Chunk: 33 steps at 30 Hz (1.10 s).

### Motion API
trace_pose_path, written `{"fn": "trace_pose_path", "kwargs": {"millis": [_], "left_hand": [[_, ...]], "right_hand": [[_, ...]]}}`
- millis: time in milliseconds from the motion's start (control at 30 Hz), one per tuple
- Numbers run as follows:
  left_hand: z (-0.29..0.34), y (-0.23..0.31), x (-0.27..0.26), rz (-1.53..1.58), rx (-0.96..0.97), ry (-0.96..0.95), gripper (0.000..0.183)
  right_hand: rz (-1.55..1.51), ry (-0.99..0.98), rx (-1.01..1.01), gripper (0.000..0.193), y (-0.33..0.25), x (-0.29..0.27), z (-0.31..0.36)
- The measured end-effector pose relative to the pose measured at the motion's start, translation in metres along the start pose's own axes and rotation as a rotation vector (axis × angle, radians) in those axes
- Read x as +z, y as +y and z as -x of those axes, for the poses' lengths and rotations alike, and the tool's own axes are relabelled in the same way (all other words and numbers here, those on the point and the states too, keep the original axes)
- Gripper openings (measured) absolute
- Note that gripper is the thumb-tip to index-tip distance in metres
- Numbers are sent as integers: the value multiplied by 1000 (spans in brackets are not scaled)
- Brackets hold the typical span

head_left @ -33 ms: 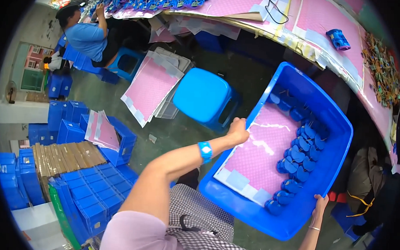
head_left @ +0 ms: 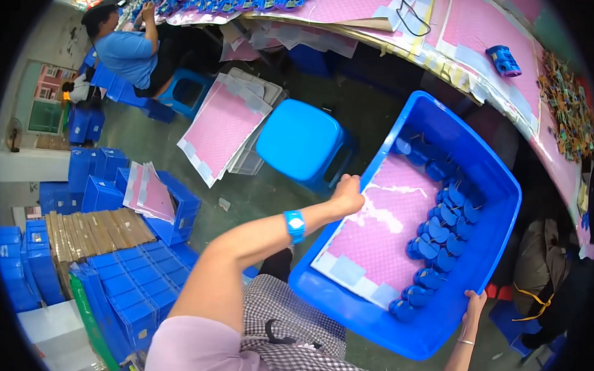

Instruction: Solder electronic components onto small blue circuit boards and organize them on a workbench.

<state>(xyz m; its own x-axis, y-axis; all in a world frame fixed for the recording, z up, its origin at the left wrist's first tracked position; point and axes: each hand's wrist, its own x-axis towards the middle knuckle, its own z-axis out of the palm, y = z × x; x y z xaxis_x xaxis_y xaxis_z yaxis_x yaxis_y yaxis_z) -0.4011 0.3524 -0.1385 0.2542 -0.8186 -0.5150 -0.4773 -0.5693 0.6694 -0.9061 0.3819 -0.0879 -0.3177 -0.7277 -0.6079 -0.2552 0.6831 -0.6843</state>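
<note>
A big blue plastic bin [head_left: 479, 257] is held up and tilted between my two hands. My left hand [head_left: 348, 195] is closed round the rim on its left side, and a blue watch sits on that wrist. The opposite rim, low on the right, is gripped by my right hand [head_left: 474, 305], with a thin bracelet on the wrist. Inside the bin a pink patterned board [head_left: 400, 222], patched with pale tape, lies flat. Several blue rounded parts with thin wires [head_left: 440, 232] are bunched along the bin's right side, partly on the board.
A blue stool [head_left: 297, 138] stands ahead, beside stacked pink boards [head_left: 227, 127]. Along the far side runs a pink-covered worktable [head_left: 472, 44] bearing blue parts and a heap of wired pieces [head_left: 566, 106]. Blue crates [head_left: 133, 278] are stacked at left. A co-worker [head_left: 125, 52] sits far left.
The bin and both hands have shifted very slightly left in the picture. My grip on the rim is the same.
</note>
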Motion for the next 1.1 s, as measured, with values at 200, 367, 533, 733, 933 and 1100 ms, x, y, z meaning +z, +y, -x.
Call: {"fn": "trace_pose_path", "kwargs": {"millis": [200, 367, 533, 733, 933, 1100], "left_hand": [[6, 44, -25, 54, -113, -221, 38], [8, 21, -10, 175, -37, -148, 34], [24, 0, 22, 243, 27, -55, 39], [88, 42, 56, 390, -55, 111, 28], [130, 17, 87, 302, -239, 359, 28], [129, 8, 116, 263, -279, 459, 24]], "right_hand": [[81, -96, 27, 31, -12, -14, -32], [51, -87, 29, 33, -29, -17, -28], [33, -225, -47, 33, -17, -29, -51], [-51, -425, -110, 35, 5, -36, -126], [-70, -714, -132, 37, -2, -15, -182], [-41, -801, -118, 39, 24, 9, -241]]}}
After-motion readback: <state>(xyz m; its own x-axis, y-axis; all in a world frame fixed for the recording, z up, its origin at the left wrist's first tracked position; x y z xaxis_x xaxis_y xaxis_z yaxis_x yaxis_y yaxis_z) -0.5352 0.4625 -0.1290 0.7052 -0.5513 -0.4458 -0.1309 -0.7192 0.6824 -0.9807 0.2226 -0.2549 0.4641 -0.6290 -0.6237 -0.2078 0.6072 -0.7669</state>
